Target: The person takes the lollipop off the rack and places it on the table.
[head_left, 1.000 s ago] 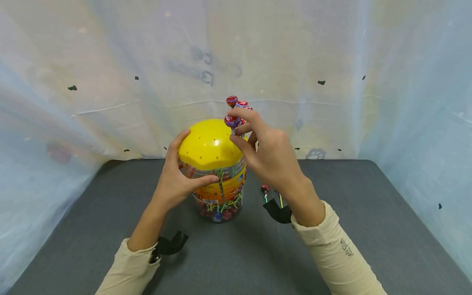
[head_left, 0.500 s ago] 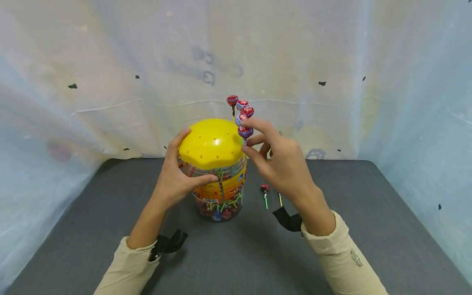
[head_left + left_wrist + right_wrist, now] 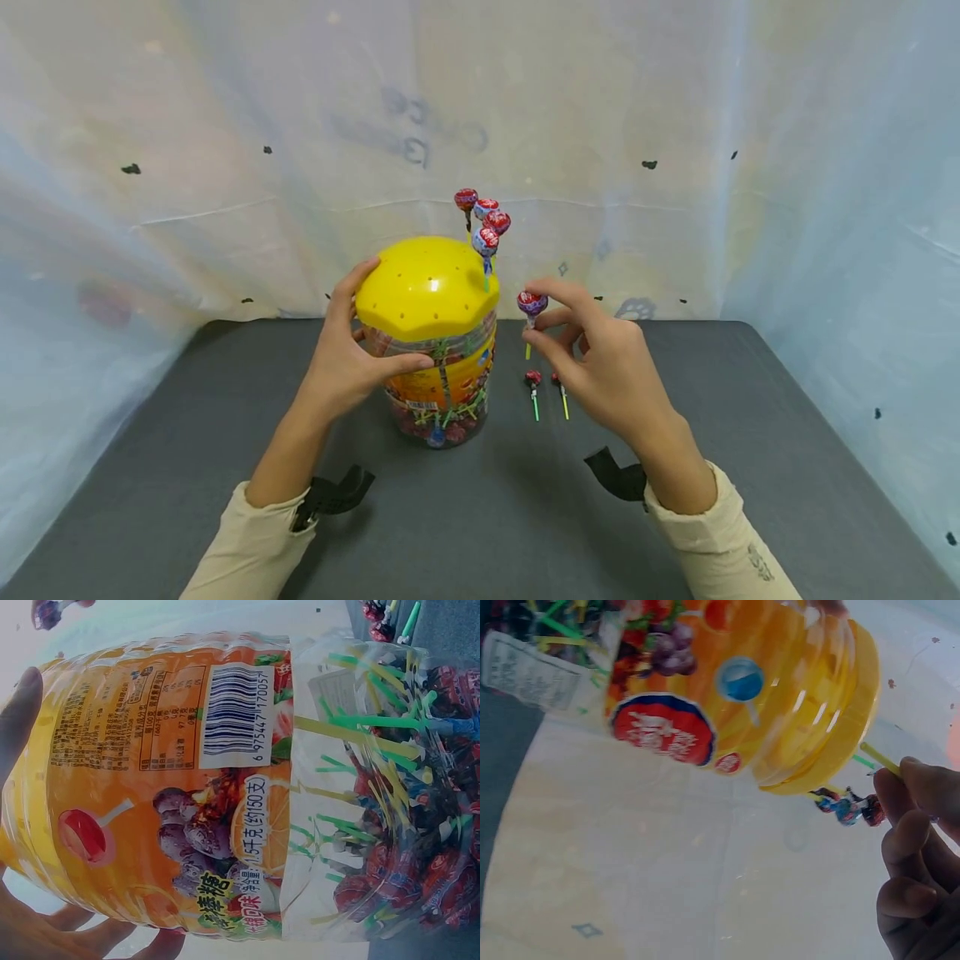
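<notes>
A clear plastic jar point(image 3: 420, 387) with an orange fruit label and a yellow domed lid point(image 3: 420, 283) stands upright, with wrapped lollipops inside. My left hand point(image 3: 341, 358) grips it around its upper part, thumb across the front. Several lollipops point(image 3: 486, 241) rise from the right edge of the lid, which has small holes. To the right of the lid and apart from it, my right hand point(image 3: 600, 354) pinches a red and purple lollipop point(image 3: 532, 303) upright. Its yellow stick point(image 3: 880, 759) points toward the lid in the right wrist view.
Two lollipops lie on the dark grey table point(image 3: 480, 525), one with a green stick point(image 3: 536, 407) and one with a yellow stick point(image 3: 565, 405). Pale sheeting point(image 3: 300, 100) hangs behind the table and along both sides. Black straps point(image 3: 618, 475) sit at the wrists.
My right hand has moved right and down, carrying the pinched lollipop away from the lid. The lollipops on the lid and both on the table are now uncovered. My left hand keeps its grip.
</notes>
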`<state>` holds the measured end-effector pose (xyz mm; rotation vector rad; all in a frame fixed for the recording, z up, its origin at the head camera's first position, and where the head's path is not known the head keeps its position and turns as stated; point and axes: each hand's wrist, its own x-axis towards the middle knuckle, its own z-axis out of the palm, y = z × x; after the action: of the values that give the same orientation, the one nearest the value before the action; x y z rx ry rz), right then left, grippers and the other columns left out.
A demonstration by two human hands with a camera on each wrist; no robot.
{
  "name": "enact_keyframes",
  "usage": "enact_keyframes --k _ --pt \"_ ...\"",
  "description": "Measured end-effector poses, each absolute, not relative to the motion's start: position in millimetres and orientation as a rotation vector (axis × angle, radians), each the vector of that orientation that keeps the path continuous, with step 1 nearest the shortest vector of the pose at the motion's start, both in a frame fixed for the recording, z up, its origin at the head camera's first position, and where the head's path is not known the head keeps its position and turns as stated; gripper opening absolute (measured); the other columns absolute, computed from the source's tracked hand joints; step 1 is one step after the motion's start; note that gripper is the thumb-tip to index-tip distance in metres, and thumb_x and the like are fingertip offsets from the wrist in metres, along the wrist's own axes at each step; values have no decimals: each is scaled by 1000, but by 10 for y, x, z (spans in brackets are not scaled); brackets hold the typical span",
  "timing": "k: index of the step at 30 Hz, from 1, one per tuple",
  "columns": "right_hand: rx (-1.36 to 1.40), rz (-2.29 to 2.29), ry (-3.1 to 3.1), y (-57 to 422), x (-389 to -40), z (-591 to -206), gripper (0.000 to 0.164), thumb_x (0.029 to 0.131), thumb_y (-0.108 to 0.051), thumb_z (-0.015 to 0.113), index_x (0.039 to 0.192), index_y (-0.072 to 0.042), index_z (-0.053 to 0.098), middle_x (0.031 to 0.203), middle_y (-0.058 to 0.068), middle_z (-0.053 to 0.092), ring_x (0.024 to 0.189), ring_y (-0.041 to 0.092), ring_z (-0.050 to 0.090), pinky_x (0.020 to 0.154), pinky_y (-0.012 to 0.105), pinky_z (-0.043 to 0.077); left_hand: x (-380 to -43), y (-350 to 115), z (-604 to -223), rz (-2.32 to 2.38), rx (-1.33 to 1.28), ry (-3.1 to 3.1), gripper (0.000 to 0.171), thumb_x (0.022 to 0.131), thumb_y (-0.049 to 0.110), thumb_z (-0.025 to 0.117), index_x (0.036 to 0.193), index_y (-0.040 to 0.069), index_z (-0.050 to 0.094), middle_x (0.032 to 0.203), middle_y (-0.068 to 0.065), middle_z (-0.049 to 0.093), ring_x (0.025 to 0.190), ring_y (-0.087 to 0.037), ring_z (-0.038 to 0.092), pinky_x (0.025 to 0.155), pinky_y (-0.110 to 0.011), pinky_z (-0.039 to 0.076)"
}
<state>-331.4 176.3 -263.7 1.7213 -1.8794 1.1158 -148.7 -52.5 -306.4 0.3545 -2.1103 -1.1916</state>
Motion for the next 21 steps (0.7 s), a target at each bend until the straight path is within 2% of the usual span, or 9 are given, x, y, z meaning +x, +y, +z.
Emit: enact_keyframes --k 6,11,21 --pt "1690 1115 -1926 1850 -3381 -2774 56 84 -12 80 134 -20 56 90 -1 77 60 2 58 52 20 44 -1477 -532 -3053 -1187 348 -2114 106 78 10 85 155 42 18 160 -3 23 135 -32 37 107 -64 38" --pt "1686 1128 -1989 1934 -3470 -2882 56 84 -12 80 134 -20 56 90 -3 77 58 0 54 50 18 41 -1474 -533 -3063 -1175 375 -2129 107 78 15 86 155 43 18 160 -3 23 138 -33 35 106 -64 37" --pt "1677 1114 -2032 2051 -3706 -2881 54 83 -12 80 132 -23 59 88 -3 76 59 1 52 54 16 41 -1467 -537 -3054 -1145 373 -2140 107 78 17 86 156 41 17 162 -3 22 141 -32 32 104 -62 36"
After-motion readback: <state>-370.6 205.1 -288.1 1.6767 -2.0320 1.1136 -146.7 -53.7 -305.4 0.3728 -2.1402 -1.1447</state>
